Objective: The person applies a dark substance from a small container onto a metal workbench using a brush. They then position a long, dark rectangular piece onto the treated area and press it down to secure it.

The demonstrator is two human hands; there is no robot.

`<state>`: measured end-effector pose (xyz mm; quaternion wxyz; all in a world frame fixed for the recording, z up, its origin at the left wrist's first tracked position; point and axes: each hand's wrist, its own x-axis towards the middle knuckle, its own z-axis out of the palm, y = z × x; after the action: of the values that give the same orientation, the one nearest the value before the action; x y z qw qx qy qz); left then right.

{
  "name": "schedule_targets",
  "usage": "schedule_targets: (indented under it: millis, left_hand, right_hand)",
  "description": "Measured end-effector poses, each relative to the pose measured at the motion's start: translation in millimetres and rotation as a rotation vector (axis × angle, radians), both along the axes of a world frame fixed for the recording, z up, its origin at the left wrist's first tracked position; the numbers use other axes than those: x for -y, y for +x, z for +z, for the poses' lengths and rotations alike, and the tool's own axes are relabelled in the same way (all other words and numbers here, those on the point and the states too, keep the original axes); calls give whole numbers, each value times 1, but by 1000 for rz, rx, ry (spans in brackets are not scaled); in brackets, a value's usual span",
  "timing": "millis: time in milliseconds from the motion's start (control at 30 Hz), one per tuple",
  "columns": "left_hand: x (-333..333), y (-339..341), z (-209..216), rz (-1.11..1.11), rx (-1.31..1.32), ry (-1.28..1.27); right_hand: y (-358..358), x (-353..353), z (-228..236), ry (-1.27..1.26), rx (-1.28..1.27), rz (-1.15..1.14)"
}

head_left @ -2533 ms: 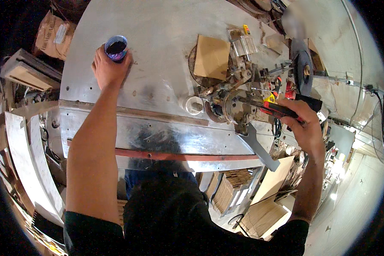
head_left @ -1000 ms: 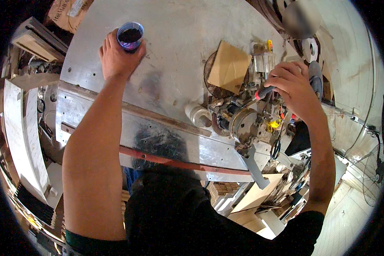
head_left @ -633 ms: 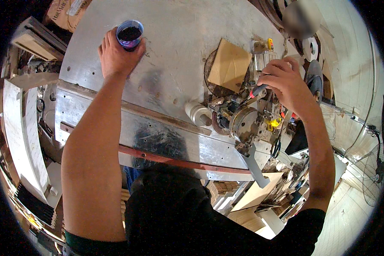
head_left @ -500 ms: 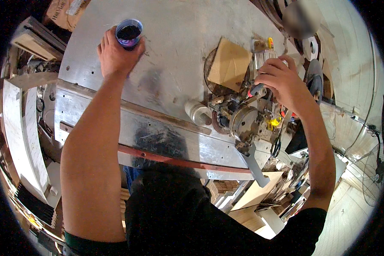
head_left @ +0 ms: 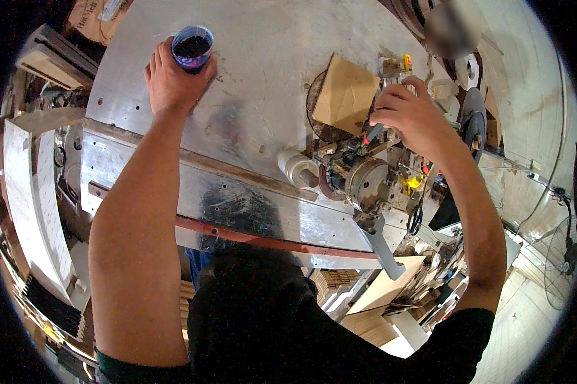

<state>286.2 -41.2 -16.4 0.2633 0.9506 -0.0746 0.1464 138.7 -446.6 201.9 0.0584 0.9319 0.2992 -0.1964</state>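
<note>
My left hand [head_left: 176, 83] is wrapped round a blue-and-purple cup [head_left: 192, 63] with dark, grainy contents, standing upright at the upper left of the metal tabletop [head_left: 256, 83]. On the other side, my right hand [head_left: 411, 115] is bent over the machine parts, its fingers curled. A short tool with a dark grey body and a red end [head_left: 373, 133] sticks out below those fingers and looks gripped; its kind is unclear. Just left of that hand, a square of brown cardboard [head_left: 345, 96] lies on a round dark disc [head_left: 315, 121].
Machine parts with a round metal drum [head_left: 369, 184] crowd the table's right side. A metal cylinder [head_left: 296, 168] lies beside them. A yellow piece [head_left: 413, 184] sits right of the drum. A red strip [head_left: 269, 240] edges the near side. At the right stands a wire fan [head_left: 560, 264].
My right hand has shifted slightly left, and the red-ended tool has moved left with it. My left hand and the cup have barely moved.
</note>
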Motion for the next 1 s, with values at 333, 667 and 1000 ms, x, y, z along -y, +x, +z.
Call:
schedule_targets:
  millis: [333,667,1000]
  left_hand:
    - [0,-1,1,2,-14,-18]
    - [-2,0,0,-2,-29,6]
    - [0,0,0,12,-33,16]
  right_hand:
    - [1,-2,-20,-19,-44,24]
    - [8,0,-33,-75,-94,46]
    - [11,3,-43,-7,-55,78]
